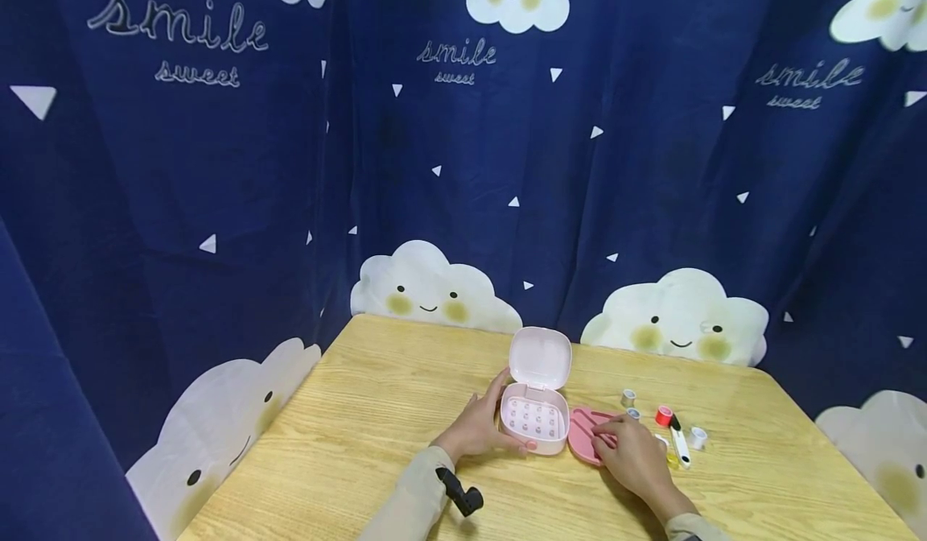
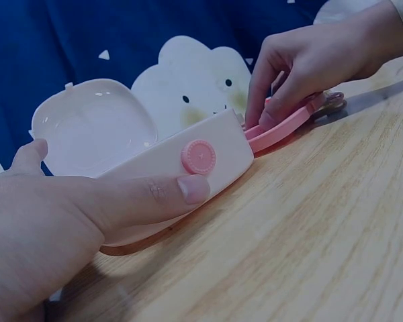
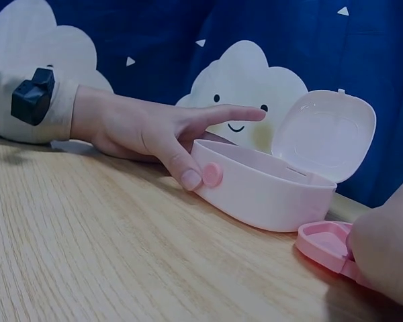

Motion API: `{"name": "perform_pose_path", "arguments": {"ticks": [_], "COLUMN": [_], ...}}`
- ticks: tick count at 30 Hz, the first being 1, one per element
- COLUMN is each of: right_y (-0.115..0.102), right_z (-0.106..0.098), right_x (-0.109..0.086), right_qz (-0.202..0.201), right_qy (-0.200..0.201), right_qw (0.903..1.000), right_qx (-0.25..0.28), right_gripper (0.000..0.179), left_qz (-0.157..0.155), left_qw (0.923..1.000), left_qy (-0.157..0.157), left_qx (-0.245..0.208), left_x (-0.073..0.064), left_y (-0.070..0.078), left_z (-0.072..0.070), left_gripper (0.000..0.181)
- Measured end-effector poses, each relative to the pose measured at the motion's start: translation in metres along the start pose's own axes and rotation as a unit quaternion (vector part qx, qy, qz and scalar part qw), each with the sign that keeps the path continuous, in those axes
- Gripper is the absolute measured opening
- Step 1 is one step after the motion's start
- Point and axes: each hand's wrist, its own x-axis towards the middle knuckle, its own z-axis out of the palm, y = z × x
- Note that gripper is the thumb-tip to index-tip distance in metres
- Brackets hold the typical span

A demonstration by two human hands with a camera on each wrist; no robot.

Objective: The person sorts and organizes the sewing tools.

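Observation:
A pale pink box (image 1: 536, 446) with its lid (image 1: 540, 357) raised stands on the wooden table. My left hand (image 1: 476, 427) holds its left side, the thumb along the front beside a round pink button (image 2: 199, 157). In the right wrist view the left index finger stretches above the rim. Small printed figures show on the box's inside floor. Right of the box lies a darker pink divided tray (image 1: 582, 442), close against it. My right hand (image 1: 637, 454) reaches down into the tray, thumb and fingers pinching at its inner part. The fingertips are partly hidden.
Right of the tray lie several small thread spools, among them a red spool (image 1: 663, 416), a white spool (image 1: 698, 438) and a grey one (image 1: 628, 398). A white-handled tool with a black end (image 1: 680, 444) lies among them. A dark blue curtain (image 1: 463, 163) hangs behind the table.

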Motion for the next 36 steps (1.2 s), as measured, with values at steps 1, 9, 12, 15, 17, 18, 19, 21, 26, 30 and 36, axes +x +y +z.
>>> {"name": "perform_pose_path", "arguments": {"ticks": [1,9,12,15,17,18,19,21,26,30,36], "right_y": [0.000,-0.001,-0.001,-0.001,-0.001,-0.001,-0.001,-0.001,0.000,0.000,0.002], "right_z": [0.000,0.001,0.002,0.002,0.002,0.002,0.002,0.003,0.004,0.005,0.009], "right_x": [0.000,-0.002,-0.003,-0.004,-0.005,-0.006,-0.006,-0.007,-0.008,-0.010,-0.012], "right_qz": [-0.001,-0.005,-0.006,-0.007,-0.007,-0.007,-0.007,-0.008,-0.006,-0.005,-0.014], "right_qy": [0.001,0.003,0.004,0.006,0.007,0.008,0.008,0.010,0.014,0.023,0.038], "right_qw": [1.0000,1.0000,1.0000,0.9999,0.9999,0.9999,0.9999,0.9999,0.9998,0.9997,0.9991], "right_qx": [-0.001,-0.006,-0.007,-0.008,-0.009,-0.009,-0.009,-0.010,-0.009,-0.007,-0.007], "right_gripper": [0.014,0.014,0.014,0.014,0.014,0.014,0.014,0.014,0.015,0.013,0.011], "left_qz": [0.001,0.006,0.007,0.005,0.005,0.005,0.005,0.005,0.006,0.010,0.003], "left_qw": [1.0000,1.0000,1.0000,1.0000,1.0000,1.0000,1.0000,1.0000,1.0000,0.9999,1.0000], "left_qy": [0.000,0.001,0.000,-0.001,-0.001,-0.001,0.000,0.000,-0.002,0.000,0.002], "left_qx": [0.000,0.000,0.000,0.001,0.001,0.001,0.000,-0.002,-0.003,0.001,0.002], "left_x": [0.000,-0.001,-0.001,-0.001,-0.001,-0.001,-0.001,0.000,-0.001,-0.002,-0.002], "left_y": [0.000,0.001,0.002,0.001,0.001,0.001,0.001,0.001,0.002,0.004,0.006], "left_z": [0.000,-0.001,-0.001,0.000,0.000,0.000,0.000,0.000,-0.001,-0.002,-0.002], "left_gripper": [0.142,0.142,0.142,0.142,0.142,0.141,0.141,0.141,0.140,0.139,0.139]}}
